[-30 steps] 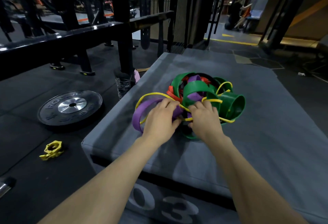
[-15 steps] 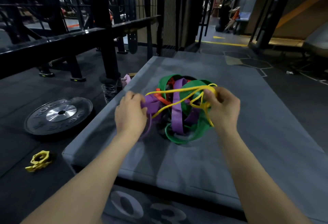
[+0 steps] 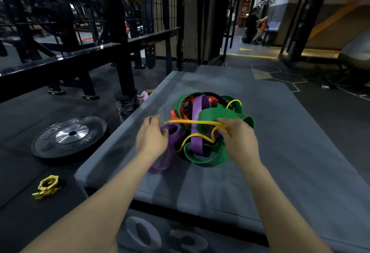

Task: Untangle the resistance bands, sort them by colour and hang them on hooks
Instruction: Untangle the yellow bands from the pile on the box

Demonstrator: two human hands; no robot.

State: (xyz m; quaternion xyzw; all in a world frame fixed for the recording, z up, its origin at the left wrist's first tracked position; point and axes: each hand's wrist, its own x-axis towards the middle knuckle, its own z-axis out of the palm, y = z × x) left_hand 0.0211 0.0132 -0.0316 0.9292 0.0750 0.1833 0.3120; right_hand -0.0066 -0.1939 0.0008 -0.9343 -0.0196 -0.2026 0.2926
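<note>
Head cam: tangled resistance bands sit on the grey box, right between both hands. Right hand pinches the yellow band; left hand grips a purple band.

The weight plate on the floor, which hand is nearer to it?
Left. The left hand is at the pad's left side, toward the weight plate; the right hand is farther right, beyond the bands.
</note>
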